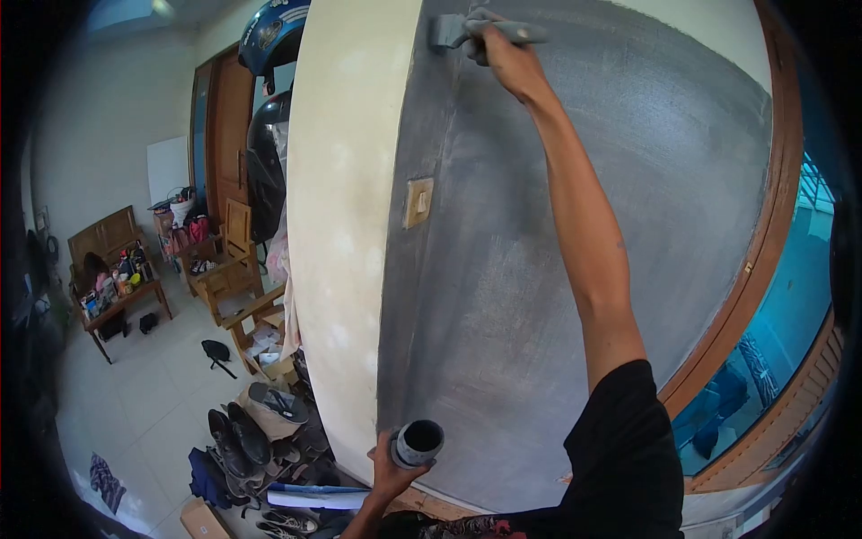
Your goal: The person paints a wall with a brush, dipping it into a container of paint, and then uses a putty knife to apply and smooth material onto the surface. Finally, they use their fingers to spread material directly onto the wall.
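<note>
My right hand (501, 54) is raised high and closed around the handle of a paintbrush (447, 32). The brush's bristle end lies against the dark grey wall (575, 234), close to its upper left corner. Low in the view, my left hand (392, 471) grips a small paint-smeared cup (420, 444), its dark opening tilted toward me. What is inside the cup is too dark to make out. A light switch (418, 203) sits on the grey strip between the two hands, with a cream wall (346, 216) to its left.
Shoes (235, 438) and bags crowd the floor at lower left. Behind them stand a wooden chair (229, 269) and a bench (126, 287) loaded with items. Helmets (272, 40) hang beyond the cream wall's edge. A wooden window frame (743, 269) borders the grey wall on the right.
</note>
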`<state>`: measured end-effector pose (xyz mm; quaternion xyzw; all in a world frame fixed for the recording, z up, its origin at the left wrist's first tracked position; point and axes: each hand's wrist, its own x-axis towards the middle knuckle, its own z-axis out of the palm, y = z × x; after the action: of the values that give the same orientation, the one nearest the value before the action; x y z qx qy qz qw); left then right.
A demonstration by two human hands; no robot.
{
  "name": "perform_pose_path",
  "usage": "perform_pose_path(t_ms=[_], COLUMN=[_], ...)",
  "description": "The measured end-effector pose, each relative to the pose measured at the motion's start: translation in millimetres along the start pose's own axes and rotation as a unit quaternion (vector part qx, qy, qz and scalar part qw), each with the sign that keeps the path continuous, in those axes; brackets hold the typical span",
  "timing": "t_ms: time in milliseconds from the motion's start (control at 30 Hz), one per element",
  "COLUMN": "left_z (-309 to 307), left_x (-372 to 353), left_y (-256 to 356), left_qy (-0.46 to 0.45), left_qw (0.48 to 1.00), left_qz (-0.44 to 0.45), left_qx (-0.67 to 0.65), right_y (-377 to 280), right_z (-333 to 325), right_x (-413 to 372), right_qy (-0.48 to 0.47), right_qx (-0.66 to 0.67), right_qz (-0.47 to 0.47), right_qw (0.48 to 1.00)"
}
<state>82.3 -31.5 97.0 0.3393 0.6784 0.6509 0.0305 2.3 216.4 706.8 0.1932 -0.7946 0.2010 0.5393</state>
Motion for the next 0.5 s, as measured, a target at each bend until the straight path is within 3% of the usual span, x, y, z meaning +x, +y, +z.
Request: perform_pose_path(t_ms=[67,133,267,367,467,500], left_z=[0.3,0.2,0.2,2.2,4.2,3.5], left_x=[-1.7,3.6,-2.9,-4.8,-3.6,-5.1], left_y=[-5.9,-6.1,-7.5,-4.3,-6.8,-5.7], left_qy=[-0.017,-0.005,-0.005,-0.003,0.007,0.003], left_qw=[1.0,1.0,1.0,1.0,1.0,1.0], left_qz=[-0.013,-0.001,0.004,-0.024,0.001,-0.002], left_qx=[0.02,0.005,0.015,-0.004,0.012,0.018], right_y=[-18.9,-34.7,-7.7,12.3,-5.8,-25.2], right_z=[-6.0,-23.2,-40.9,-3.8,14.1,6.2], right_x=[-17.4,-27.2,-30.1,-25.7,-26.3,-27.2], right_qy=[-0.015,0.075,0.104,0.103,0.068,0.014], right_qx=[0.076,0.123,0.021,-0.044,0.044,0.09], right_qz=[-0.026,0.019,0.078,0.054,0.043,0.018], right_qw=[0.997,0.989,0.991,0.992,0.996,0.996])
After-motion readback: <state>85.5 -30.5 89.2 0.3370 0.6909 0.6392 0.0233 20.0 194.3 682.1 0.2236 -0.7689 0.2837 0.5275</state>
